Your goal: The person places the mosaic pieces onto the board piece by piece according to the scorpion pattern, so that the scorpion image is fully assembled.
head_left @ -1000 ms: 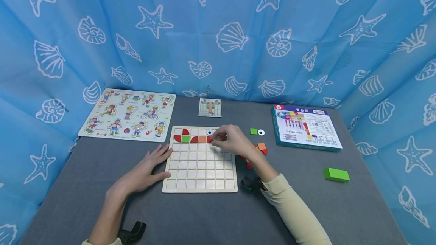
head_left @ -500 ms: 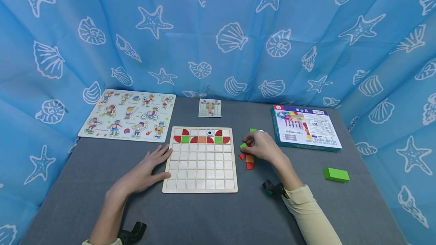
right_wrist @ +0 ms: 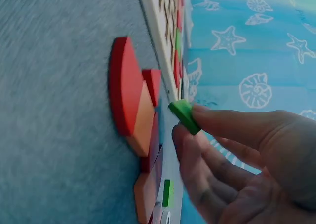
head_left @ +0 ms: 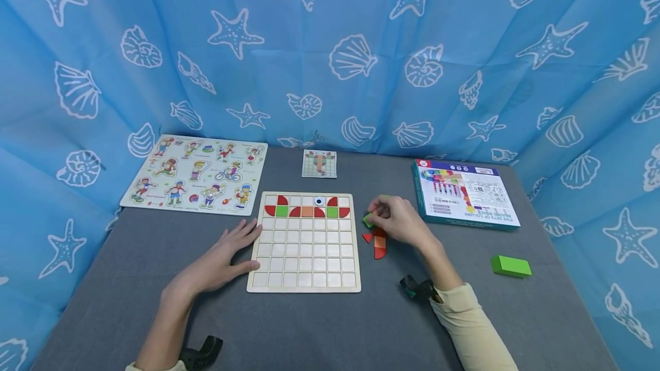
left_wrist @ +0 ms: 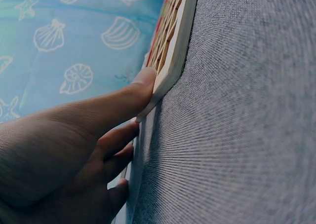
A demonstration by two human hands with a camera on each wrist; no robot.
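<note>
My right hand [head_left: 399,219] pinches a green block [right_wrist: 184,116] between thumb and fingers, just above the loose pieces right of the board. Under and beside it lie red pieces with curved sides [right_wrist: 123,86], a small red triangle [head_left: 367,237] and orange squares [head_left: 380,242]. My left hand [head_left: 227,256] is spread at the left edge of the wooden grid board [head_left: 304,281], its thumb on the rim in the left wrist view. Red rounded pieces, two green squares [head_left: 282,210], an orange square [head_left: 307,211] and a white eye piece [head_left: 319,201] fill cells in the top two rows.
A pattern card [head_left: 319,164] lies behind the board. The picture puzzle board [head_left: 193,176] is at back left, a boxed toy [head_left: 466,193] at back right. One long green block [head_left: 511,266] lies far right. A blue curtain [head_left: 289,73] borders the table's back.
My right hand has moved from the grid board's top right to the loose pieces and picked up a green block. The left hand has stayed at the board's edge.
</note>
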